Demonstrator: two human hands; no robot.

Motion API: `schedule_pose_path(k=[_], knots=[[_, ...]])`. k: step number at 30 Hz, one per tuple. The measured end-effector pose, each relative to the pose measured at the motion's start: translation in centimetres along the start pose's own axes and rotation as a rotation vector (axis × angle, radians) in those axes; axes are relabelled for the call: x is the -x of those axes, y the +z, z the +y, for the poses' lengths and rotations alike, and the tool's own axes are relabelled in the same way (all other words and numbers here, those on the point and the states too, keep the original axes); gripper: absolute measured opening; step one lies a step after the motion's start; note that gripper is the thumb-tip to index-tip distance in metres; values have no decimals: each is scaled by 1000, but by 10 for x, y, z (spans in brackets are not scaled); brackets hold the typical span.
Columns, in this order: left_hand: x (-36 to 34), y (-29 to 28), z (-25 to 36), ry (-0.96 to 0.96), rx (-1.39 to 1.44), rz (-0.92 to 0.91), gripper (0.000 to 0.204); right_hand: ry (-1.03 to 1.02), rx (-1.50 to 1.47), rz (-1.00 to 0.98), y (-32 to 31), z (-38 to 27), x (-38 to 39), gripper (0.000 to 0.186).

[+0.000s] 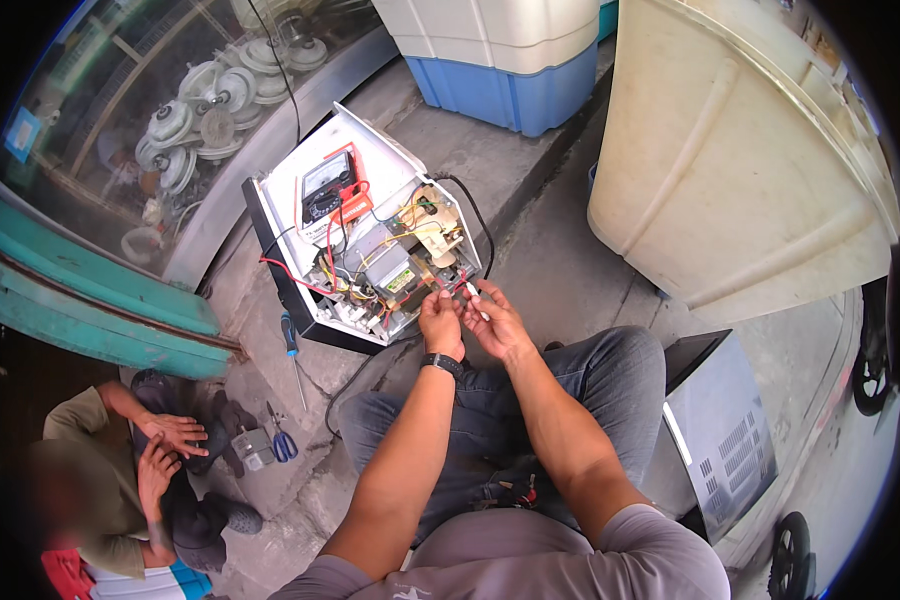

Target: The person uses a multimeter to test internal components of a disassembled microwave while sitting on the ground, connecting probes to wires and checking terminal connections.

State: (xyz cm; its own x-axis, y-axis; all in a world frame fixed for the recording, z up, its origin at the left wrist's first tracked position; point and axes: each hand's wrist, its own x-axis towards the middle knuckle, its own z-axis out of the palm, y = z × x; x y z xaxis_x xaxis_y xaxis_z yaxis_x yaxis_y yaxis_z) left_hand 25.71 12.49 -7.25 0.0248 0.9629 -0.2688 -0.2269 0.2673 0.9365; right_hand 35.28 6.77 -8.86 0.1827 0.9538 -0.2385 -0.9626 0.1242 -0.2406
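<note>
The person's right hand [499, 327] is closed in a pinch on a slim white rod [472, 290]; left hand [441, 325] just beside it, fingers drawn together, contents too small to tell; both at the near edge of an opened black-and-white metal appliance [398, 160], wiring exposed; red-and-black analogue multimeter [328, 186] lying on it; blue-and-black-handled screwdriver [289, 335] on the paving, leftward.
</note>
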Motion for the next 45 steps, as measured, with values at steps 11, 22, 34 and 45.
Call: schedule_pose_path(k=[11,22,34,45], knots=[[26,-15,0,21,-237,-146,41,-69,908,-56,10,-6,8,38],[40,-1,24,7,-431,-192,31,251,1198,-226,20,-42,21,29],[4,-30,48,-81,-272,-64,28,-118,920,182,9,3,-20,29],[21,-36,24,-125,16,-55,25,-186,503,226,8,35,-34,23]])
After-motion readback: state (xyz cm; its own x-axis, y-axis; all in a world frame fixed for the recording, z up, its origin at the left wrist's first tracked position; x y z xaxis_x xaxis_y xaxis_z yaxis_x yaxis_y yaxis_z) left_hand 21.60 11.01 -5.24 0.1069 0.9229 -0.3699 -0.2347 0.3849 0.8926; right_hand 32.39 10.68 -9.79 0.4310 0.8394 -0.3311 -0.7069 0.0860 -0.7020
